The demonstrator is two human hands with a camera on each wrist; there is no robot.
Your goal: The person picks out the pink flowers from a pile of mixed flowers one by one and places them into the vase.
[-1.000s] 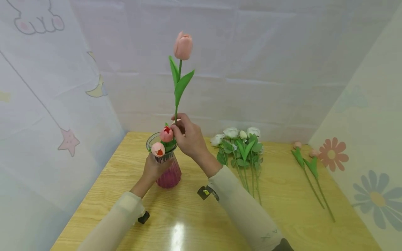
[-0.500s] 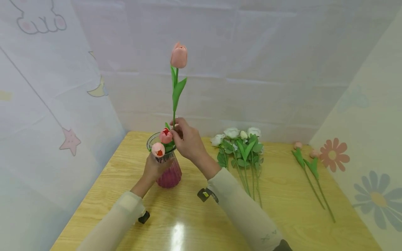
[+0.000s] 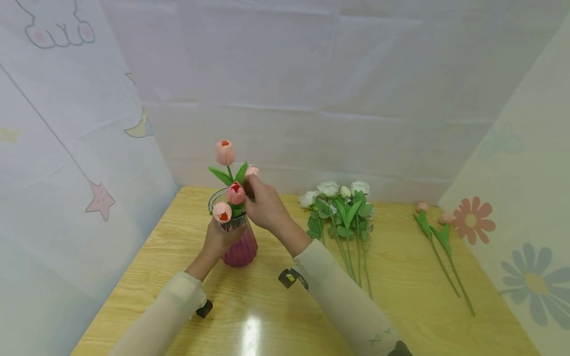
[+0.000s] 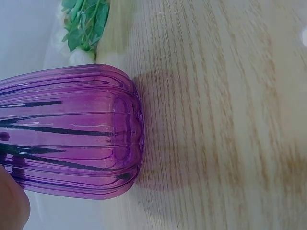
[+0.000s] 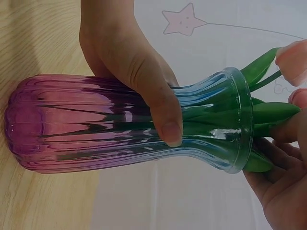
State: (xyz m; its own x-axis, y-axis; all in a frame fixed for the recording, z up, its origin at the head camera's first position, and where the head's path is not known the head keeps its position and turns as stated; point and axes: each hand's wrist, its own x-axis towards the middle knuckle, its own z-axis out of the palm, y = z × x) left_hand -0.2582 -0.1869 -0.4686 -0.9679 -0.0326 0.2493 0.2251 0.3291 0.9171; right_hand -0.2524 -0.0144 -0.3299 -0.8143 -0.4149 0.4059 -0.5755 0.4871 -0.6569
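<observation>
A ribbed glass vase [image 3: 240, 247], purple low down and bluish at its neck, stands upright on the table. My left hand [image 3: 218, 240] grips it just below the rim; in the right wrist view the thumb [image 5: 168, 115] lies across the glass. Several tulips are in the vase: a taller pale pink tulip [image 3: 225, 153], a deeper pink tulip [image 3: 236, 193] and a low pale tulip [image 3: 222, 211]. My right hand [image 3: 264, 200] pinches the taller tulip among the leaves at the rim; its fingertips are partly hidden. Another pale bloom [image 3: 252, 170] shows behind that hand. Green stems [image 5: 96, 117] show through the glass.
White roses [image 3: 328, 188] with green leaves lie on the wooden table [image 3: 285, 316], right of the vase. Farther right lie two pink tulips [image 3: 434, 232]. Patterned cloth [image 3: 311, 109] walls in the table at the back and sides.
My right hand has lowered the tall tulip into the vase; its bloom has dropped far down and to the left. The left hand keeps its grip on the vase.
</observation>
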